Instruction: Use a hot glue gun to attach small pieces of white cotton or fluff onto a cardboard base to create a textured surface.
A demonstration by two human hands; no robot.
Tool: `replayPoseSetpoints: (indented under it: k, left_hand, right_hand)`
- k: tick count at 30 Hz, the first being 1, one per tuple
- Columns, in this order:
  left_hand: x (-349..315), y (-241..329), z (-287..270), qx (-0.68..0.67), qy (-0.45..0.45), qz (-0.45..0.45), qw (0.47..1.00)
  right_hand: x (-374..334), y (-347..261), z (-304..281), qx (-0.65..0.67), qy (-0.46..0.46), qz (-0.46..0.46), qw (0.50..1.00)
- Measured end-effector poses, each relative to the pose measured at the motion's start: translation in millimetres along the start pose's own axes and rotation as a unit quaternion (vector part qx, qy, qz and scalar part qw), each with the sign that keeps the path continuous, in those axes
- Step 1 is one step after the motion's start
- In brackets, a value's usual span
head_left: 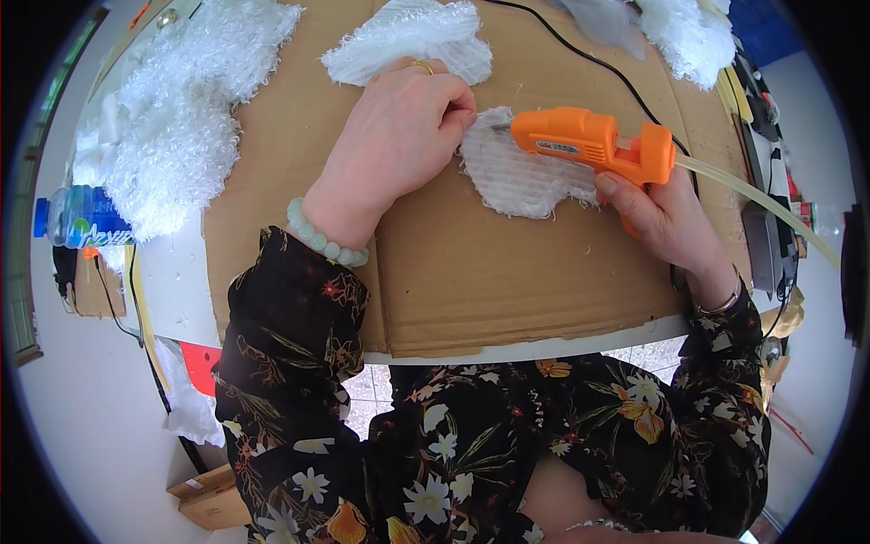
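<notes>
My right hand is wrapped round the grip of an orange hot glue gun. A long translucent glue stick trails from its back. The nozzle points left, over the upper edge of a small white ribbed fabric piece with frayed edges, lying on the cardboard. My left hand is curled closed, thumb and forefinger pressed together beside this piece's upper left edge. What the fingertips pinch, if anything, is hidden. Just beyond the knuckles lies another white fringed fabric piece.
A brown cardboard sheet covers the table. Fluffy white fringed material is heaped at the left, near a plastic bottle on its side. More white fluff lies far right. A black cable runs behind the glue gun.
</notes>
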State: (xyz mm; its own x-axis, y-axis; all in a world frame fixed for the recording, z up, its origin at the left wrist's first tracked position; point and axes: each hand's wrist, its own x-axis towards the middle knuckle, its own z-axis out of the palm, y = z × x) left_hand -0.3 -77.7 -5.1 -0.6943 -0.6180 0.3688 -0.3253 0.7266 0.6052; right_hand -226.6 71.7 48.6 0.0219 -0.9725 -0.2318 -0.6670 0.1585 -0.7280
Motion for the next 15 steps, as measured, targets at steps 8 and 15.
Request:
replayPoseSetpoints:
  k: [8, 15]
  left_hand:
    - [-0.8, 0.1, -4.3, -0.001, -0.005, -0.005, 1.000]
    - [0.2, 8.2, -0.9, -0.087, -0.016, -0.044, 0.995]
  right_hand:
    - [2.1, -3.9, 4.4, -0.005, 0.005, -0.032, 0.999]
    - [-1.6, -0.8, -3.3, 0.023, 0.002, -0.014, 1.000]
